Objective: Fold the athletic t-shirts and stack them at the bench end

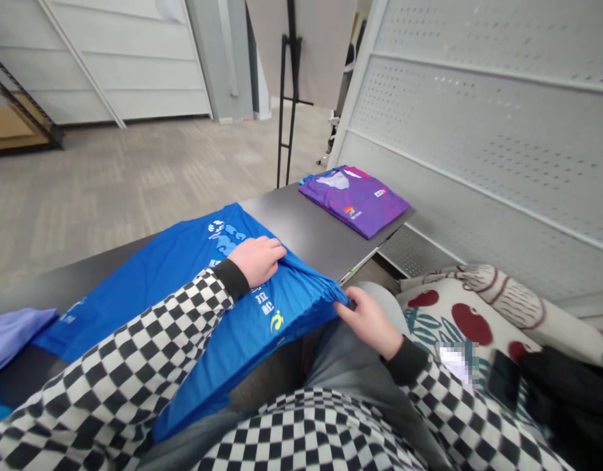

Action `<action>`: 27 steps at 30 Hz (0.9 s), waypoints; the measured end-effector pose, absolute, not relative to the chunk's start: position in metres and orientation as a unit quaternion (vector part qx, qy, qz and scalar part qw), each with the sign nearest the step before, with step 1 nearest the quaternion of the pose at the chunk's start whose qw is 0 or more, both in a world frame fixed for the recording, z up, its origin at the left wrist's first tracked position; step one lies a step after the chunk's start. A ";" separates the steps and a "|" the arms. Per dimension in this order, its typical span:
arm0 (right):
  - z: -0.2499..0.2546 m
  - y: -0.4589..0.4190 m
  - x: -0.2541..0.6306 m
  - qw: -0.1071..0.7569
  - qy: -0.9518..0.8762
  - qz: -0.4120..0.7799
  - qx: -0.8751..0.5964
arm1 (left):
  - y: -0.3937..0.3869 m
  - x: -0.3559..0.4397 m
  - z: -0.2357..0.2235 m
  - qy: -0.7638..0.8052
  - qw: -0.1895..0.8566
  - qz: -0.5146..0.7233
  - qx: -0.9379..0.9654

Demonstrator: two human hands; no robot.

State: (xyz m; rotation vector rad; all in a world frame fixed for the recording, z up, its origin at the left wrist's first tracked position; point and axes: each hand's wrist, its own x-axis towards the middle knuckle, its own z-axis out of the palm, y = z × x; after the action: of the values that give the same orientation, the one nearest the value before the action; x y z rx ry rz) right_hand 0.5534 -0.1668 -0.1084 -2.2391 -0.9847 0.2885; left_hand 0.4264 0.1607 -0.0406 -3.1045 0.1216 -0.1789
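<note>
A blue printed T-shirt [174, 261] lies spread over the dark table, its near part hanging over the front edge towards my lap. My left hand [259, 260] is closed on the shirt's fabric near its far right edge, with the thumb partly hidden. At the shirt's near right corner, my right hand [370, 319] pinches the bunched cloth over my knee. The fabric is drawn into creases between the two hands. White characters and a yellow figure are printed on the cloth below my left hand.
Folded purple shirts [355, 199] lie stacked at the table's [311, 229] right end. A lavender cloth [17, 333] rests at the left. To my right are a patterned cushion [448, 314], a phone [504, 379] and a perforated white panel [478, 131]. A black stand [286, 118] rises behind the table.
</note>
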 end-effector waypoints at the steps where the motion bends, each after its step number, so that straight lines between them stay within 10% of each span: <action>1: -0.104 -0.173 0.553 0.331 -0.372 0.113 -0.860 | 0.162 0.426 -0.039 0.035 0.015 -0.058 -0.998; 16: -0.085 -0.241 0.494 0.159 -0.582 0.032 -0.797 | 0.164 0.428 -0.033 0.000 -0.018 -0.041 -0.999; 27: -0.099 -0.242 0.462 0.130 -0.607 0.241 -0.746 | 0.174 0.426 -0.029 -0.052 -0.035 -0.014 -0.998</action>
State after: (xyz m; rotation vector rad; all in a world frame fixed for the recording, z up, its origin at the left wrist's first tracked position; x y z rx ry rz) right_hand 0.4616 -0.2420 -0.0989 -2.1687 -1.7624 0.7008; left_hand 0.4262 0.1740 -0.0292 -3.2072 -0.1673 -0.0440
